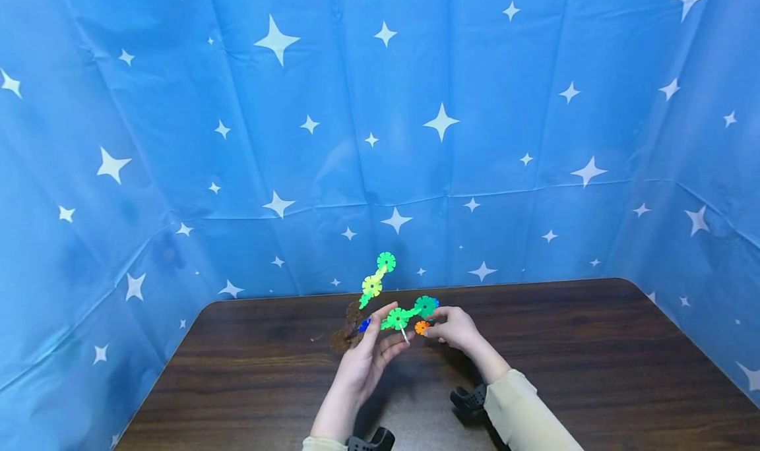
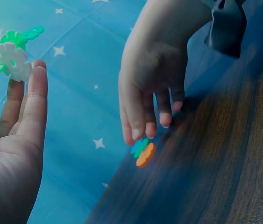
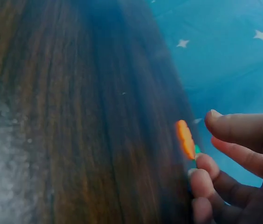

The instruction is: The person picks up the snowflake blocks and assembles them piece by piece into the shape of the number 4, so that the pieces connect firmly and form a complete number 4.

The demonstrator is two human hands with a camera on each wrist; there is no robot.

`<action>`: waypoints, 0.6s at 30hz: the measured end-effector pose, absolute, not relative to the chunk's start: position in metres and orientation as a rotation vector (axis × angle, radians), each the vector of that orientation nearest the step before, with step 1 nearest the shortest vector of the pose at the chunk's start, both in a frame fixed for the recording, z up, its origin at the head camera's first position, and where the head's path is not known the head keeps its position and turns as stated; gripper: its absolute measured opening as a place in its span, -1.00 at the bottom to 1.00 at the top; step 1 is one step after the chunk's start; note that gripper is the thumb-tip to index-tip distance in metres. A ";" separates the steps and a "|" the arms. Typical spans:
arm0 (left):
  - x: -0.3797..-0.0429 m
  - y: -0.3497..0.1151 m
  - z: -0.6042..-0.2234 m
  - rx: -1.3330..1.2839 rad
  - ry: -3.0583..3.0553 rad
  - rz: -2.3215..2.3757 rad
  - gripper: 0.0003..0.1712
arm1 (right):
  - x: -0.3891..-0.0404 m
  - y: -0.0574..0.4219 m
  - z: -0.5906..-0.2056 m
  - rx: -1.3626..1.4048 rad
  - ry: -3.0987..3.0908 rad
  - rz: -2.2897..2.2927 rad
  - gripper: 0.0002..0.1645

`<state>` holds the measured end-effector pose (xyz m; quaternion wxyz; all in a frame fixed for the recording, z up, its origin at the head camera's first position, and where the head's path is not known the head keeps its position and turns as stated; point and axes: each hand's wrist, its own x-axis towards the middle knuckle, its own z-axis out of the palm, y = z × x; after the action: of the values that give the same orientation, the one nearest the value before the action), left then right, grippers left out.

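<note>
My left hand (image 1: 360, 365) holds a chain of notched plastic discs above the table. In it are a green disc (image 1: 386, 262) at the top, a yellow disc (image 1: 371, 286), brown discs (image 1: 340, 341), a blue disc (image 1: 364, 326) and a green disc (image 1: 396, 318) near the fingers. A white disc (image 2: 13, 61) lies against the left fingertips in the left wrist view. To the right, my right hand (image 1: 457, 331) holds a small cluster at its fingertips: an orange disc (image 3: 185, 139), a darker green disc (image 1: 425, 306) and a blue disc (image 1: 436, 302). The cluster overlaps the chain's end in the head view.
A dark wood-grain table (image 1: 237, 385) lies beneath both hands. Behind it and at both sides hangs a blue curtain (image 1: 505, 141) with white stars. Black straps (image 1: 469, 398) are around the wrists, beside pale sleeves (image 1: 528, 411).
</note>
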<state>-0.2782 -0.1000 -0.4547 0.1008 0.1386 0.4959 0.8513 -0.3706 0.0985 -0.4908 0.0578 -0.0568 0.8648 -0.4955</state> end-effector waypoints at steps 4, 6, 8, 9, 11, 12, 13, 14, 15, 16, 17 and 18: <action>-0.278 -0.100 -0.455 0.406 1.467 2.510 -0.31 | -0.378 0.096 -0.494 -0.254 2.743 -1.288 -0.66; -0.277 -0.100 -0.454 0.408 1.463 2.506 -0.30 | -0.381 0.095 -0.495 -0.277 2.792 -1.173 -0.69; -0.277 -0.100 -0.454 0.414 1.465 2.497 -0.29 | -0.384 0.093 -0.495 -0.260 2.828 -1.068 -0.68; -0.277 -0.100 -0.454 0.419 1.466 2.494 -0.28 | -0.385 0.093 -0.495 -0.249 2.840 -1.027 -0.68; -0.277 -0.100 -0.453 0.426 1.475 2.487 -0.24 | -0.386 0.091 -0.495 -0.227 2.859 -0.958 -0.67; -0.277 -0.100 -0.453 0.432 1.482 2.482 -0.23 | -0.386 0.091 -0.494 -0.216 2.865 -0.930 -0.66; -0.277 -0.100 -0.453 0.432 1.480 2.484 -0.22 | -0.387 0.090 -0.494 -0.211 2.873 -0.904 -0.66; -0.277 -0.100 -0.453 0.433 1.480 2.485 -0.22 | -0.387 0.090 -0.494 -0.207 2.882 -0.885 -0.66; -0.277 -0.100 -0.454 0.434 1.478 2.485 -0.22 | -0.387 0.089 -0.494 -0.206 2.887 -0.874 -0.66; -0.277 -0.100 -0.454 0.438 1.482 2.482 -0.22 | -0.386 0.089 -0.494 -0.207 2.894 -0.864 -0.65; -0.277 -0.100 -0.454 0.440 1.480 2.480 -0.22 | -0.386 0.089 -0.495 -0.207 2.897 -0.862 -0.66; -0.278 -0.099 -0.454 0.442 1.477 2.477 -0.22 | -0.386 0.089 -0.495 -0.210 2.902 -0.861 -0.67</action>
<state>-0.2775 -0.0993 -0.4538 0.1118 0.1507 0.5030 0.8437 -0.3859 0.0888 -0.4947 0.0538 -0.0692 0.9550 -0.2834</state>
